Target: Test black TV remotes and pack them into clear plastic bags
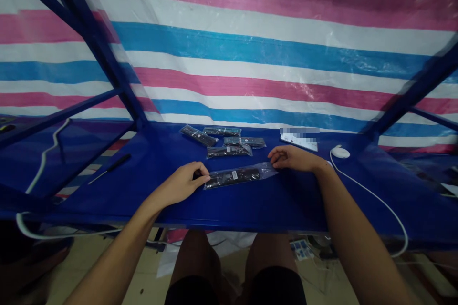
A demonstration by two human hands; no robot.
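Note:
A black remote control in a clear plastic bag (238, 176) lies flat on the blue shelf (250, 200) in front of me. My left hand (184, 182) pinches the bag's left end, fingers closed on it. My right hand (293, 157) holds the bag's right end with curled fingers. Several more bagged black remotes (229, 151) lie just behind it, toward the striped tarp.
A white card (298, 140) and a small white round device (339, 152) with a cable trailing off the front edge sit at the right. A black-handled screwdriver (110, 167) lies at the left. Blue shelf posts (96, 43) rise on both sides. My knees show below.

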